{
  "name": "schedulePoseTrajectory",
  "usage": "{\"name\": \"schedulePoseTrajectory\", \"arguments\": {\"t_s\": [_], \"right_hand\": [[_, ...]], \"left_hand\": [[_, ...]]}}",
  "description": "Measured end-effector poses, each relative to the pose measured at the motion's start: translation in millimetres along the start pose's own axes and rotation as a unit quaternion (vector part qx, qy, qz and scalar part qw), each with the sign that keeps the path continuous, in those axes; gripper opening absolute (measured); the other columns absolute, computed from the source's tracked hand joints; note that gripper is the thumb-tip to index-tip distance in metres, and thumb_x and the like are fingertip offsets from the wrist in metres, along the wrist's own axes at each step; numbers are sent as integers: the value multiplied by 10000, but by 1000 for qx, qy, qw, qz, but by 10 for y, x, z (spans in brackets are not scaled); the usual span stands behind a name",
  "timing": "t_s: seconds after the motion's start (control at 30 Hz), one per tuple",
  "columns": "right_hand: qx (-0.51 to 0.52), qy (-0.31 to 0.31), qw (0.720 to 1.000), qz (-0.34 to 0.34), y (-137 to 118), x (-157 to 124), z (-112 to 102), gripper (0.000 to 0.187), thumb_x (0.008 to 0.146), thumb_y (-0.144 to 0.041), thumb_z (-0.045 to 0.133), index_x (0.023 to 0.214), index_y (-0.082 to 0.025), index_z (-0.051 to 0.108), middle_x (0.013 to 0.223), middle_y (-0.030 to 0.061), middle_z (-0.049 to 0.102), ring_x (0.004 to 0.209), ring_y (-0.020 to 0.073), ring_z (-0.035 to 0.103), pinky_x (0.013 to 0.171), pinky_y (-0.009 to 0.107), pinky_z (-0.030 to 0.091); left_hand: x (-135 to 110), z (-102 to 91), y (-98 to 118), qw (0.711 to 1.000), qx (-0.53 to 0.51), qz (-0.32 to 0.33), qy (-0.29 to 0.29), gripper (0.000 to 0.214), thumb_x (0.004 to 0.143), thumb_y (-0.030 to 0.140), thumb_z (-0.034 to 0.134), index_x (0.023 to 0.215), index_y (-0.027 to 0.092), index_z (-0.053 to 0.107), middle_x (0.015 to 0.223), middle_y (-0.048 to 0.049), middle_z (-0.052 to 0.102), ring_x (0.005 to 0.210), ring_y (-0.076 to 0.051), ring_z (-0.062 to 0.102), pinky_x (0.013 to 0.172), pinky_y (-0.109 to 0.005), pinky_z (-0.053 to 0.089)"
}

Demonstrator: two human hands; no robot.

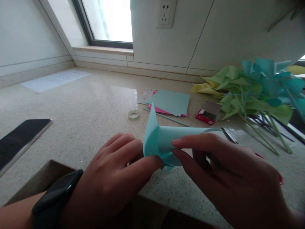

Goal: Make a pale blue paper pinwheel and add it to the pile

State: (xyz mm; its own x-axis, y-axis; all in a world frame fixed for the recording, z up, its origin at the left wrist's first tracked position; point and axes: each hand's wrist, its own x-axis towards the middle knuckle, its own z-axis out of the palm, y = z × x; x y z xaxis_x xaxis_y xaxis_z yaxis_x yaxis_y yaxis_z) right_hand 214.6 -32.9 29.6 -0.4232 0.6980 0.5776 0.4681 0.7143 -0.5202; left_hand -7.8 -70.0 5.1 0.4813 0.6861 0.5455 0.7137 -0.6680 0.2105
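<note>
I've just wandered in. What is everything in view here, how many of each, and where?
Curled paper piece: one, light blue, just below centre
Square paper sheets: several, light blue over pink, centre
Flat packet: one, pale, partly under the sheets
Ring-shaped tape roll: one, pale green, left of the sheets
Thin stick: one, pale green, in front of the sheets
Small cardboard box: one, red, right of the sheets
Paper flowers: several, blue, green, yellow, right
Metal scissors: one pair, silver, right, partly hidden
Rectangular phone: one, black, left
Printed sheet: one, white, back left
Socket: one, white, top
Window: one, dark-framed, upper left
Speckled countertop: one, pale, below
Wristwatch: one, black, left wrist
Left hand: one, bare, gripping the curled paper
Right hand: one, bare, likewise
</note>
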Motion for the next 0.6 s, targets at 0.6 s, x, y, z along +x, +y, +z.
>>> {"name": "schedulePoseTrajectory", "arguments": {"t_s": [0.6], "right_hand": [[5,-67,996,-60,49,-34,10,265,855,-86,577,1040,-274,597,751,-60,661,641,110,627,628,225,504]], "left_hand": [[-77,25,-13,1000,-3,5,3,183,995,184,515,1101,246,650,978,-46,708,899,-231,639,766,-377,493]]}}
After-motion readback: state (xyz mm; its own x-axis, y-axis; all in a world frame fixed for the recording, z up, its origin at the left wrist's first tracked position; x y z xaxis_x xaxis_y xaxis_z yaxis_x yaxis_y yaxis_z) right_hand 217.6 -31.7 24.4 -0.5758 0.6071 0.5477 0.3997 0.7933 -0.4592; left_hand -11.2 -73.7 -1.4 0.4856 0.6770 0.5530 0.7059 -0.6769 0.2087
